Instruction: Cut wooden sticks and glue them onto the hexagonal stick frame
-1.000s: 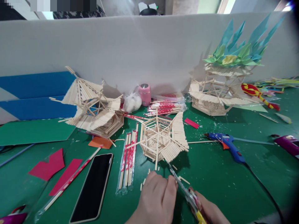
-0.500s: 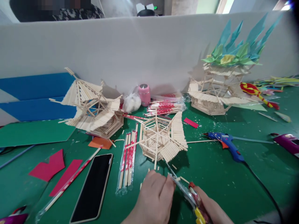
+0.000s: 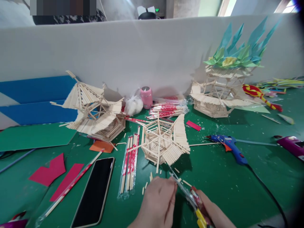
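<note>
My left hand is closed above the green table, with its fingers curled under and whatever they hold hidden. My right hand, lower right, grips a long metal-bladed tool with red and yellow handle parts. The blade slants up and left past my left knuckles. Short cut pieces of wooden stick lie around the blade and beside my left hand. Just beyond stands a hexagonal frame of wooden sticks, with two fan-shaped slatted panels on its right side.
Left of the frame lie wrapped chopsticks and a phone. A blue glue gun with its cord is to the right. Behind are stick pavilions, a pink jar and a white partition.
My left hand has shifted slightly down, uncovering more short stick pieces on its left. The tool's handle has moved a little to the left and down. The stick frame stays put.
</note>
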`<act>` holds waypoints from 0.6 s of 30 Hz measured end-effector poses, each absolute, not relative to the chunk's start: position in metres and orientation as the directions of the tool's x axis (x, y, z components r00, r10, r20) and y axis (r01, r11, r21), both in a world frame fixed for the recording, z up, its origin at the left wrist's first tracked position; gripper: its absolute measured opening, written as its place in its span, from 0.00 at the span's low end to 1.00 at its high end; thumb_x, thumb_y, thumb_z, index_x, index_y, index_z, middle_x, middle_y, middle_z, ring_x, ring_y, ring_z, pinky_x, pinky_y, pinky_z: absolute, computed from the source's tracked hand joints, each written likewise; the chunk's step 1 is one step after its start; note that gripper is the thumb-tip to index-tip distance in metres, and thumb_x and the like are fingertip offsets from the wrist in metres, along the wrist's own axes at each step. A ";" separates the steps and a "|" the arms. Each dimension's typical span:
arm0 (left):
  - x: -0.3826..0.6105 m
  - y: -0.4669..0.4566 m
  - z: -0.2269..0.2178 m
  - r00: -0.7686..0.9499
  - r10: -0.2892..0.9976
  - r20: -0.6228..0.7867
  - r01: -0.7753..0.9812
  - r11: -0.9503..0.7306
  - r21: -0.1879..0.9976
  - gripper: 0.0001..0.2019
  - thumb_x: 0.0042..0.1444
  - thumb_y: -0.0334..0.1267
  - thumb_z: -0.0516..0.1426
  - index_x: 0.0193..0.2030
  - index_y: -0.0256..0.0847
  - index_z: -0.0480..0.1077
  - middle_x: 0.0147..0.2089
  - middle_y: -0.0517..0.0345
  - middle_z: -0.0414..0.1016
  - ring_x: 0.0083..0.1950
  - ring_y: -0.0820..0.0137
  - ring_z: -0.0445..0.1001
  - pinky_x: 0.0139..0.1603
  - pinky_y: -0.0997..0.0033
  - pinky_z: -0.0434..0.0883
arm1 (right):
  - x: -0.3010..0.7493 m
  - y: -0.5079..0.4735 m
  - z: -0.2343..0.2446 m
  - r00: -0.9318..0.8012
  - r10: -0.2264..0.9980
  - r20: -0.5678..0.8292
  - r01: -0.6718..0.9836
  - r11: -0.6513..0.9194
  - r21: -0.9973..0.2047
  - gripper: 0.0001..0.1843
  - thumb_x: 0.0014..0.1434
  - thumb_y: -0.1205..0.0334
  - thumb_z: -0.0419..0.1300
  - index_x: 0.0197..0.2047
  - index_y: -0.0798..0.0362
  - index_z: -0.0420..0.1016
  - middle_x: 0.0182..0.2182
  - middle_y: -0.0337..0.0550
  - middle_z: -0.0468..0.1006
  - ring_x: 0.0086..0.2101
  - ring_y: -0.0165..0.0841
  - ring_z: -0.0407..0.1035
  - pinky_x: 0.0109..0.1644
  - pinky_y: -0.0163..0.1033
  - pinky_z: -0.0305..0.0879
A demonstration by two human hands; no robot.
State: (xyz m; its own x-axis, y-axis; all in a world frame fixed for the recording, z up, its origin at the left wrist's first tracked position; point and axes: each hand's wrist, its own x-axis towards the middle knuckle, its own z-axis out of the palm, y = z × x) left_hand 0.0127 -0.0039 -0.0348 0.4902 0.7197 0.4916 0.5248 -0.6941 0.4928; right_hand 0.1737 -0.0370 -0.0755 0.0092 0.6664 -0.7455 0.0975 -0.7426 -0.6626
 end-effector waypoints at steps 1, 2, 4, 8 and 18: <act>0.012 -0.003 -0.037 0.505 0.649 0.569 0.575 -0.745 0.338 0.08 0.53 0.24 0.46 0.32 0.32 0.66 0.19 0.53 0.67 0.20 0.69 0.64 0.19 0.71 0.63 | 0.175 -0.037 -0.078 0.006 0.655 -0.755 0.109 -0.751 -0.651 0.17 0.52 0.48 0.51 0.20 0.50 0.63 0.09 0.29 0.54 0.14 0.23 0.53 0.21 0.27 0.55; 0.011 -0.003 -0.040 0.528 0.580 0.620 0.615 -0.765 0.192 0.08 0.52 0.23 0.47 0.34 0.29 0.66 0.18 0.53 0.66 0.19 0.69 0.62 0.19 0.70 0.62 | 0.177 -0.038 -0.081 0.004 0.659 -0.752 0.129 -0.746 -0.654 0.15 0.50 0.50 0.54 0.20 0.51 0.64 0.10 0.29 0.58 0.15 0.23 0.55 0.21 0.27 0.55; 0.011 -0.001 -0.043 0.566 0.499 0.657 0.658 -0.753 0.006 0.09 0.50 0.21 0.48 0.35 0.25 0.67 0.17 0.53 0.66 0.19 0.69 0.61 0.19 0.68 0.62 | 0.180 -0.040 -0.087 0.002 0.698 -0.716 0.168 -0.706 -0.688 0.12 0.48 0.53 0.56 0.20 0.51 0.65 0.12 0.31 0.63 0.17 0.24 0.59 0.22 0.27 0.56; 0.013 0.000 -0.047 0.574 0.461 0.677 0.671 -0.738 -0.067 0.08 0.50 0.20 0.48 0.33 0.25 0.67 0.16 0.54 0.66 0.19 0.70 0.62 0.21 0.68 0.63 | 0.177 -0.043 -0.092 0.052 0.677 -0.734 0.103 -0.735 -0.670 0.14 0.48 0.57 0.56 0.16 0.52 0.63 0.13 0.33 0.67 0.20 0.26 0.62 0.25 0.28 0.59; 0.010 -0.009 -0.033 0.463 0.851 0.247 0.513 -0.484 0.709 0.11 0.57 0.27 0.44 0.28 0.39 0.62 0.20 0.60 0.65 0.19 0.75 0.64 0.18 0.79 0.63 | 0.178 -0.050 -0.103 0.100 0.712 -0.695 -0.020 -0.697 -0.716 0.21 0.54 0.51 0.52 0.14 0.51 0.64 0.07 0.31 0.59 0.11 0.22 0.54 0.14 0.27 0.52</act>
